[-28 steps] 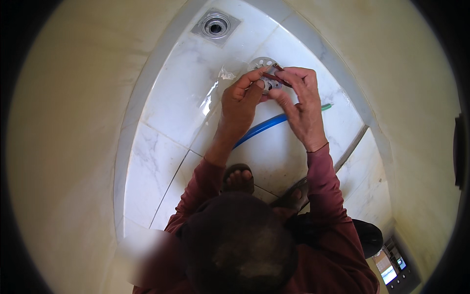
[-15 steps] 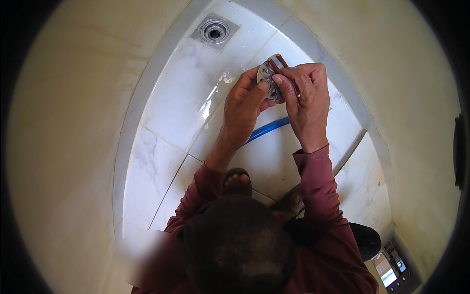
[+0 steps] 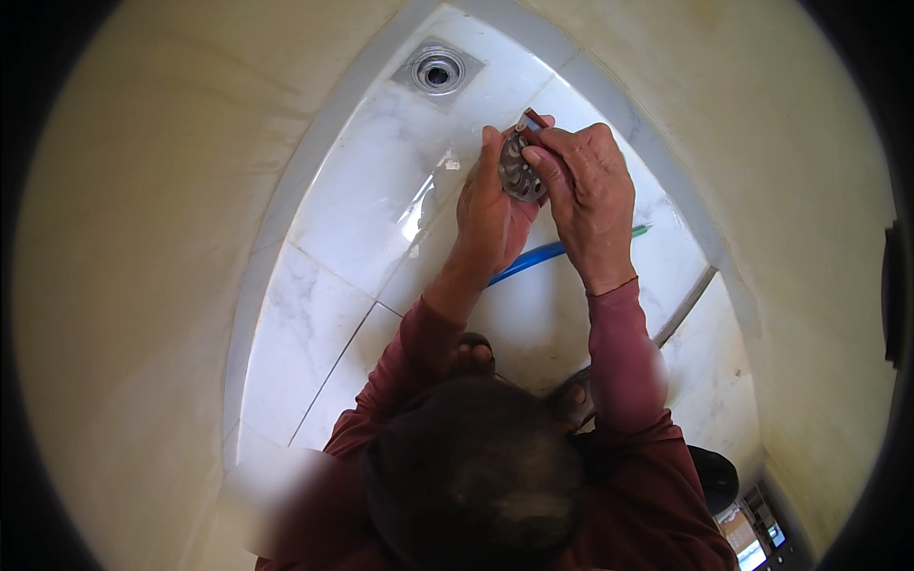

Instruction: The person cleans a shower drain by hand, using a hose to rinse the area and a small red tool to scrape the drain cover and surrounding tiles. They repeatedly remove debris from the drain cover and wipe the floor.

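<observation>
My left hand (image 3: 490,209) holds a round metal drain cover (image 3: 519,176) with curved slots, tilted up in front of its palm. Over the cover's upper edge, my right hand (image 3: 586,181) pinches a slim reddish-brown tool (image 3: 533,120) that looks two-armed. The tool meets the cover near its rim; my right fingers hide most of it, so its exact kind cannot be made out. Beneath both wrists a blue tube (image 3: 528,259) lies across the floor, and a green end (image 3: 640,231) shows to the right of my right wrist.
At the far left of the white marbled tile floor (image 3: 333,247) is an uncovered drain (image 3: 437,73) in a square metal frame. Wet patches (image 3: 416,209) shine between it and my left hand. Cream walls (image 3: 143,238) close in on both sides. My feet (image 3: 476,357) are below my forearms.
My left fingers have shifted off the cover's face to its left edge, so more slots show. The tool has tipped slightly to the left. The view has moved a little.
</observation>
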The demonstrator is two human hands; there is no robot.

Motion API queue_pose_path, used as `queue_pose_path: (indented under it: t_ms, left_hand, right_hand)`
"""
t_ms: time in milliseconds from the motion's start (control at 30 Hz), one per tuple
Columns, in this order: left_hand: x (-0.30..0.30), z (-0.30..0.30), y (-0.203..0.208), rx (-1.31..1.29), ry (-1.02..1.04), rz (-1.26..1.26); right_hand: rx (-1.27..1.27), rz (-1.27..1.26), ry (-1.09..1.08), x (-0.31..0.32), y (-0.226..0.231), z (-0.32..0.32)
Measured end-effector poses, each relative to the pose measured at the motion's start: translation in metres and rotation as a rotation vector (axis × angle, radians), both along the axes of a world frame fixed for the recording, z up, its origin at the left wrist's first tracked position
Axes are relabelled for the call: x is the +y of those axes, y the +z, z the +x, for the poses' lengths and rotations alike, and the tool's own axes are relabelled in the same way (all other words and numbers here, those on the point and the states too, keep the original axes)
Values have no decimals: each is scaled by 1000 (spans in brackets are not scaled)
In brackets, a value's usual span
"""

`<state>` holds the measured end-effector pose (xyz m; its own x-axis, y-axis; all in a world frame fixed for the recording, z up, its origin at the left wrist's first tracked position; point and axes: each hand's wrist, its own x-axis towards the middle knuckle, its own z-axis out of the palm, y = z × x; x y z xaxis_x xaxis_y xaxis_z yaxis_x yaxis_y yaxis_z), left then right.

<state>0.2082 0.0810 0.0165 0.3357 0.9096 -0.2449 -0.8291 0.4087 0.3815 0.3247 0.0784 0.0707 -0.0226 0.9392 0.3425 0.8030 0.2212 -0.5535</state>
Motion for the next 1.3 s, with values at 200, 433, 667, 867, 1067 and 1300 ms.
queue_pose_path:
  t_ms: [200,433,667,867,1067,1300]
  left_hand:
    - [-4,10,7,18,84,-81]
    - [-4,-5,-6,401,145,61]
    - [-2,-11,15,312,155,-1]
    - [-2,-20,3,185,240,-50]
    - [4,-26,9,294,264,141]
    - [9,-31,4,203,171,61]
  right_hand:
    - [205,63,7,-2,-9,-24]
    - [264,23,-49,10,-7,-47]
    - [324,17,-67,3,-10,-50]
    - [351,-103,-127,6,-10,-57]
    - [389,-3,-79,18,-10,-59]
    - [398,50,40,14,-5,-62]
